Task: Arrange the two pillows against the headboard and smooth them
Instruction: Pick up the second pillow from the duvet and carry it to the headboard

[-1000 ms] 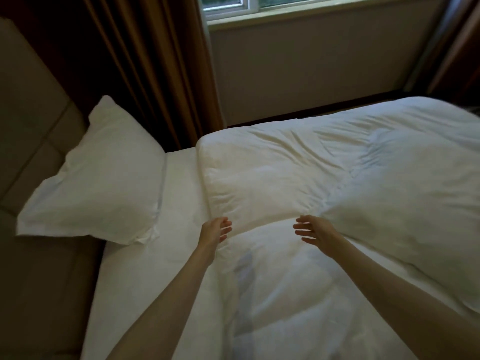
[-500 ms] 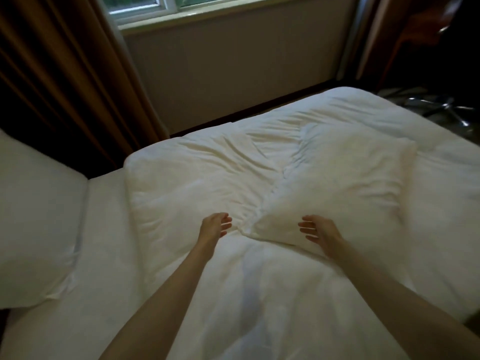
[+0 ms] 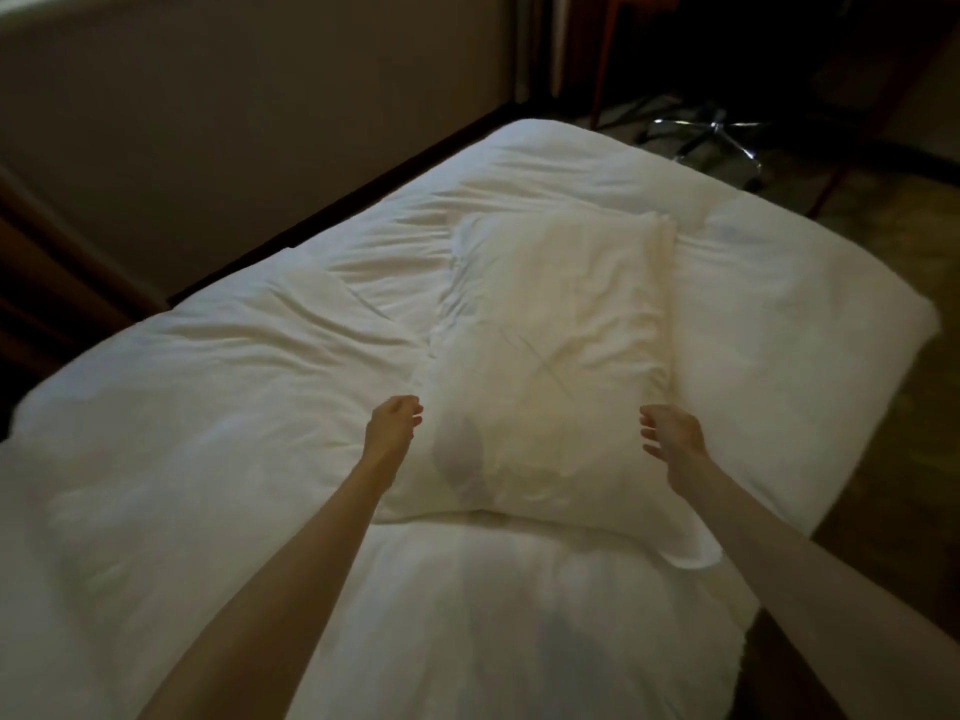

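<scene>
White cotton fills most of what I see: a wrinkled pillow (image 3: pixel 550 366) lies flat on top of the rumpled duvet (image 3: pixel 234 387), lengthwise away from me, near the middle of the bed and well toward its foot. My left hand (image 3: pixel 390 427) is at the pillow's near left edge, its fingers (image 3: pixel 410 410) loosely curled and slightly apart, gripping nothing; whether they touch the fabric I cannot tell. My right hand (image 3: pixel 672 433) is just beside the pillow's near right edge, fingers spread and open, also empty. The pillow's near end sits between my two forearms, its closest corner (image 3: pixel 691 556) drooping toward me under my right arm. A faint shadow falls across the pillow's near left part. Beyond the bed's far side runs a beige wall (image 3: pixel 234 122), and at the upper right a chrome chair base (image 3: pixel 711 135) stands on the dark floor.
</scene>
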Demonstrator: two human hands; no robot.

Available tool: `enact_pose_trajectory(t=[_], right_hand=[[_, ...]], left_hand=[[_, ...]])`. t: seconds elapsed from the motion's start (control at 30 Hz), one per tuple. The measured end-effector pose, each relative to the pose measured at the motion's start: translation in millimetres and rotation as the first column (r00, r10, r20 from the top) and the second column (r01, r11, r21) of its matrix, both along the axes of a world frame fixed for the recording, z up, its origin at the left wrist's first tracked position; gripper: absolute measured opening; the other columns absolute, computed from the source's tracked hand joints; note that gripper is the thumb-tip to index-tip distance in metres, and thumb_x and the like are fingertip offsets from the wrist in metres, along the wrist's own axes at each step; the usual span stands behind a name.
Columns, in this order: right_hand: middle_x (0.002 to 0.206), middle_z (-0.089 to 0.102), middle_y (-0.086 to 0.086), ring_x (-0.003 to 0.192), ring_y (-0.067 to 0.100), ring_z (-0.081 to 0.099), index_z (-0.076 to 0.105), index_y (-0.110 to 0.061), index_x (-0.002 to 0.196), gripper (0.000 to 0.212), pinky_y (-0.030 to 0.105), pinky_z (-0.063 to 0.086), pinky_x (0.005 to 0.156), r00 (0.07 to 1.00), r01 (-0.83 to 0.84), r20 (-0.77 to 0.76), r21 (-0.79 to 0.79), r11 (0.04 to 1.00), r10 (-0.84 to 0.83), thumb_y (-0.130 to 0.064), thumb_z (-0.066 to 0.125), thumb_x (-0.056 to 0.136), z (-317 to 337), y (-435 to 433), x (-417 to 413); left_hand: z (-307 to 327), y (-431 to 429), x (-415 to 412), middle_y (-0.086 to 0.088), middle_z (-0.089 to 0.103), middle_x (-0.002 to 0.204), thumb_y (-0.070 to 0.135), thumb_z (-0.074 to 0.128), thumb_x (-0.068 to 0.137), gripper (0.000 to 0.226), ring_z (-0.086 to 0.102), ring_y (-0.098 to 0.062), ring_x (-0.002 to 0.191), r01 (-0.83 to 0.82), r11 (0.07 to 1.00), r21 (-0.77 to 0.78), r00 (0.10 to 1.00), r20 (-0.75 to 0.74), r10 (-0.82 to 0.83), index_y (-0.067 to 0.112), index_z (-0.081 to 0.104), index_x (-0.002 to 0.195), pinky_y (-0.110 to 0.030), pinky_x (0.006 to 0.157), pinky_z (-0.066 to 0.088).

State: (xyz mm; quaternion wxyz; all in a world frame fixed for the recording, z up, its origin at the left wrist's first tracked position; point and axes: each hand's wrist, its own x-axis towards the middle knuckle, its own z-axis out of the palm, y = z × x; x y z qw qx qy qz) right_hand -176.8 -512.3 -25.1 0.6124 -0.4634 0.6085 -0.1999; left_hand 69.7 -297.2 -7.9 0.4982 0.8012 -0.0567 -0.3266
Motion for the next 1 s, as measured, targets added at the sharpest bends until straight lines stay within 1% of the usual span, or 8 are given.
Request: enact_pose_trajectory(t=[0.13, 0.27, 0.43, 0.53, 0.63, 0.83, 0.93, 1.0], right_hand=[[0.105, 0.055, 0.012, 0.097, 0.025, 0.05, 0.059, -0.007, 0.108, 0.024, 0.042, 0.045, 0.087, 0.995, 0.035, -0.096, -0.033, 0.999, -0.038, -0.018, 0.058, 0.086, -25, -36, -7], [0.123, 0.059, 0.016, 0.103, 0.027, 0.053, 0.053, -0.006, 0.121, 0.041, 0.045, 0.045, 0.095, 0.985, 0.032, -0.171, -0.045, 0.998, -0.039, -0.025, 0.061, 0.085, -48, -69, -2], [0.149, 0.039, 0.019, 0.131, 0.034, 0.045, 0.023, -0.008, 0.149, 0.079, 0.042, 0.042, 0.103, 0.985, 0.05, -0.166, 0.013, 0.999, -0.047, -0.038, 0.062, 0.087, -69, -96, 12], [0.144, 0.044, 0.017, 0.126, 0.033, 0.049, 0.024, -0.008, 0.146, 0.072, 0.037, 0.044, 0.09, 0.994, 0.087, -0.067, 0.074, 0.994, -0.082, -0.036, 0.058, 0.09, -89, -103, 27], [0.145, 0.044, 0.011, 0.126, 0.03, 0.05, 0.025, -0.014, 0.147, 0.072, 0.038, 0.045, 0.099, 0.999, 0.044, -0.027, 0.093, 0.995, -0.042, -0.041, 0.058, 0.089, -105, -99, 37], [0.148, 0.042, 0.007, 0.123, 0.023, 0.05, 0.019, -0.02, 0.151, 0.082, 0.038, 0.042, 0.101, 0.999, -0.018, 0.049, 0.105, 0.994, 0.012, -0.046, 0.06, 0.086, -105, -96, 45], [0.143, 0.049, 0.003, 0.121, 0.025, 0.053, 0.029, -0.019, 0.147, 0.079, 0.043, 0.043, 0.105, 0.989, -0.099, 0.117, 0.083, 0.992, 0.089, -0.042, 0.067, 0.082, -95, -93, 52], [0.132, 0.054, -0.002, 0.111, 0.023, 0.056, 0.037, -0.019, 0.142, 0.074, 0.039, 0.045, 0.098, 0.982, -0.119, 0.159, 0.077, 0.99, 0.105, -0.035, 0.072, 0.079, -83, -89, 55]], left_hand=[[-20, -37, 16, -0.014, 0.06, 0.127, 0.023, 0.047, 0.094, 0.034, 0.057, -0.027, 0.111, 0.081, 0.99, 0.115, 0.993, 0.079, -0.091, 0.008, 0.057, 0.123, -0.045, 0.102, 0.044], [-44, -67, 38, -0.015, 0.05, 0.138, 0.027, 0.048, 0.095, 0.044, 0.05, -0.028, 0.118, 0.125, 0.964, 0.235, 0.976, 0.145, -0.162, 0.007, 0.046, 0.134, -0.037, 0.095, 0.039], [-76, -94, 70, -0.02, 0.034, 0.149, 0.034, 0.052, 0.093, 0.059, 0.042, -0.037, 0.131, 0.128, 0.939, 0.319, 0.98, 0.102, -0.169, 0.008, 0.034, 0.143, -0.042, 0.101, 0.039], [-95, -106, 81, -0.021, 0.03, 0.153, 0.046, 0.053, 0.091, 0.073, 0.036, -0.039, 0.136, 0.157, 0.915, 0.37, 0.984, 0.024, -0.179, 0.01, 0.025, 0.148, -0.049, 0.11, 0.034], [-115, -116, 79, -0.02, 0.027, 0.155, 0.056, 0.05, 0.089, 0.085, 0.032, -0.038, 0.139, 0.177, 0.913, 0.368, 0.984, -0.056, -0.169, 0.007, 0.017, 0.15, -0.049, 0.115, 0.027], [-127, -122, 64, -0.023, 0.049, 0.139, 0.074, 0.044, 0.079, 0.095, 0.047, -0.04, 0.125, 0.133, 0.871, 0.473, 0.985, 0.034, -0.169, -0.001, 0.039, 0.139, -0.05, 0.109, 0.035], [-110, -125, 59, -0.022, 0.054, 0.135, 0.066, 0.055, 0.079, 0.088, 0.052, -0.039, 0.121, 0.132, 0.893, 0.43, 0.979, 0.082, -0.184, 0.0, 0.044, 0.136, -0.042, 0.1, 0.04], [-90, -129, 53, -0.019, 0.06, 0.126, 0.064, 0.059, 0.074, 0.082, 0.057, -0.036, 0.113, 0.135, 0.926, 0.353, 0.976, 0.112, -0.185, 0.004, 0.052, 0.129, -0.041, 0.095, 0.044]])
